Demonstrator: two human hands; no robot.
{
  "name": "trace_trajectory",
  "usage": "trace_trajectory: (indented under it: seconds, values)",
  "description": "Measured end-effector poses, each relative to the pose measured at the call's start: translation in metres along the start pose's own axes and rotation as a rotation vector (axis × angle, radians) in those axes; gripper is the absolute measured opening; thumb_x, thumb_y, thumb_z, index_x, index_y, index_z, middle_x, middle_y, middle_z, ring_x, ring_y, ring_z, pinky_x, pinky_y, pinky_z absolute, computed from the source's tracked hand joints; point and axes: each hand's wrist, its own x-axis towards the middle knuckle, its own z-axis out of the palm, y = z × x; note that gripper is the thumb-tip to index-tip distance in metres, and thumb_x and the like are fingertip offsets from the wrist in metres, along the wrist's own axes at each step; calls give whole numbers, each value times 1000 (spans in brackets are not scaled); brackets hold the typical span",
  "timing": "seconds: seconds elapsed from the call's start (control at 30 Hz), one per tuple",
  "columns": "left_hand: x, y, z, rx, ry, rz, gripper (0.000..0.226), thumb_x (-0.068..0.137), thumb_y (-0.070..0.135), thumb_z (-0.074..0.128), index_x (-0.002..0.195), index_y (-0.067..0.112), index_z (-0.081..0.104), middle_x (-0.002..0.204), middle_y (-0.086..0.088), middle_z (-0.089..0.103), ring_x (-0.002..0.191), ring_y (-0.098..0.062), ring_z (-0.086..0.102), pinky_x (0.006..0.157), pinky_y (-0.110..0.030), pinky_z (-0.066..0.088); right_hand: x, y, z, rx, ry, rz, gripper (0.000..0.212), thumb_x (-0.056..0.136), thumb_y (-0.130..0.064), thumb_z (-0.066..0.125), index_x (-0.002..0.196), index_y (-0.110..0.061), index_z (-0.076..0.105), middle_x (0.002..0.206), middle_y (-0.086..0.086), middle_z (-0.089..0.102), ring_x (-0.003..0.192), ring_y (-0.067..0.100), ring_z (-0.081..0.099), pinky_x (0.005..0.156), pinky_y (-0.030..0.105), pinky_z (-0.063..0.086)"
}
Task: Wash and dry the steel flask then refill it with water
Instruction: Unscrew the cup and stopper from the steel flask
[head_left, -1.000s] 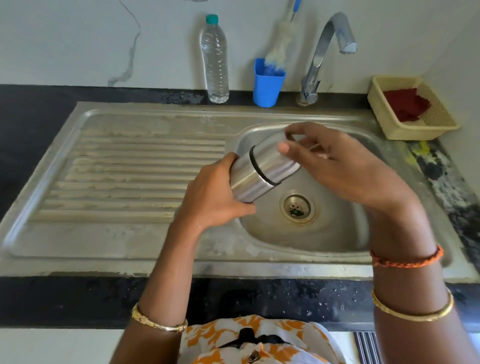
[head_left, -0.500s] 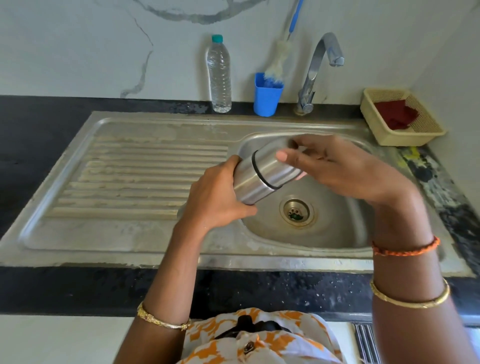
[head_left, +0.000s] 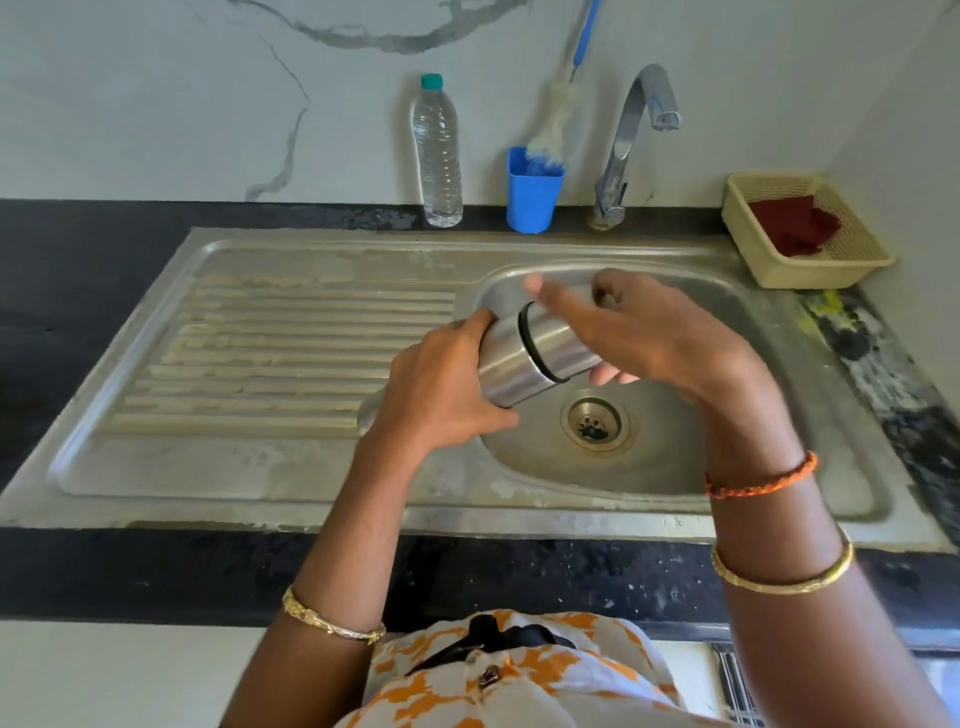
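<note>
The steel flask (head_left: 511, 364) lies tilted over the left edge of the sink basin (head_left: 691, 457), its top end pointing up and to the right. A black ring separates its body from its steel cap (head_left: 558, 345). My left hand (head_left: 441, 392) grips the flask's body from the left. My right hand (head_left: 654, 332) wraps over the cap from the right, thumb stretched across the top and fingers curled under it. The flask's lower end is hidden behind my left hand.
At the back stand a clear water bottle (head_left: 438, 153), a blue cup (head_left: 532, 189) holding a bottle brush (head_left: 556, 117), and the tap (head_left: 631, 135). A cream basket (head_left: 748, 254) with a red cloth (head_left: 795, 226) sits at the right. The ribbed drainboard (head_left: 270, 353) lies left.
My right hand has turned on the cap, the thumb swinging further across its top. The flask stays in place over the sink; the view has tilted up slightly.
</note>
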Motion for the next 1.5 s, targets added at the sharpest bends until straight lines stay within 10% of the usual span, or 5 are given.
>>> trace_trajectory:
  seconds: [0.37, 0.6, 0.77, 1.0, 1.5]
  values:
    - [3, -9, 6, -253, 30, -63, 65, 51, 34, 87, 107, 23, 55, 91, 7, 66, 79, -17, 63, 71, -41, 54, 18, 48, -24, 475, -99, -713, 61, 60, -6, 85, 112, -22, 57, 109, -3, 61, 100, 18, 60, 87, 38, 51]
    - [-2, -19, 11, -481, 184, -131, 61, 51, 30, 91, 101, 23, 57, 89, 11, 67, 78, -9, 65, 72, -37, 57, 27, 57, 16, 1192, 25, -388, 60, 58, 1, 84, 101, -19, 46, 102, 11, 64, 89, 21, 66, 70, 26, 54]
    - [-17, -35, 9, -643, 338, -188, 58, 52, 22, 94, 93, 33, 55, 85, 16, 66, 74, 4, 64, 63, -13, 51, 27, 48, 63, 1686, -24, -49, 34, 78, -21, 70, 106, -9, 55, 115, 17, 64, 105, 30, 63, 98, 37, 49]
    - [-37, -74, -9, -725, 508, -250, 59, 54, 19, 94, 99, 31, 57, 89, 14, 68, 79, -1, 67, 68, -19, 55, 70, 13, 131, 1433, 65, 172, 27, 79, -6, 70, 100, -15, 56, 65, -6, 58, 65, 9, 52, 63, 20, 45]
    - [-45, -157, -50, -957, 457, -361, 62, 52, 13, 87, 107, 6, 60, 87, -1, 70, 77, -15, 70, 67, -31, 58, 194, -43, 204, 547, 359, -5, 68, 63, -14, 85, 122, -10, 51, 107, -2, 55, 103, 16, 57, 94, 28, 47]
